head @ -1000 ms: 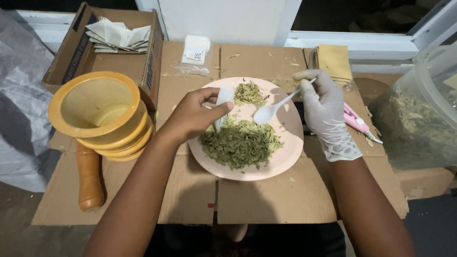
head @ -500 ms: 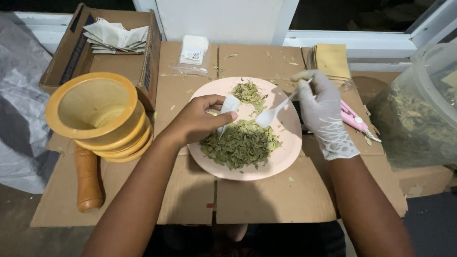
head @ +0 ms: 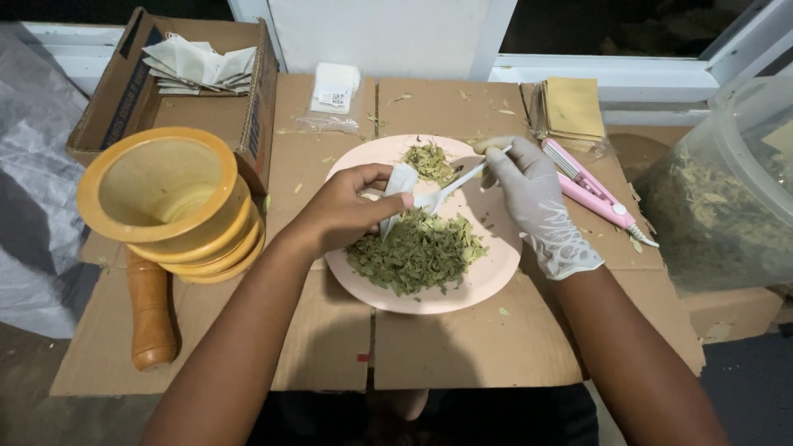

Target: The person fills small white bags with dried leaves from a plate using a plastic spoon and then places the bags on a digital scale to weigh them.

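Observation:
A pale pink plate (head: 496, 272) holds a heap of dried green leaf flakes (head: 417, 252) and a smaller heap (head: 429, 158) at its far side. My bare left hand (head: 343, 211) pinches a small white paper sachet (head: 398, 186) upright over the plate, its lower end at the big heap. My right hand (head: 533, 206), in a white glove, grips a white plastic spoon (head: 442, 192) whose bowl is at the sachet's side, just above the flakes.
A yellow mortar (head: 165, 202) stands at left with a wooden pestle (head: 151, 310) beneath. A cardboard box (head: 136, 91) holds white sachets (head: 198, 64). A pink handheld sealer (head: 591, 188), tan envelopes (head: 574, 107), a plastic bag of sachets (head: 332, 95) and a clear tub of leaves (head: 727, 198) lie around.
My right hand has moved left and brought the spoon's bowl from the plate's middle to the sachet. The pink sealer, half hidden before, now shows in full. My left hand has barely shifted.

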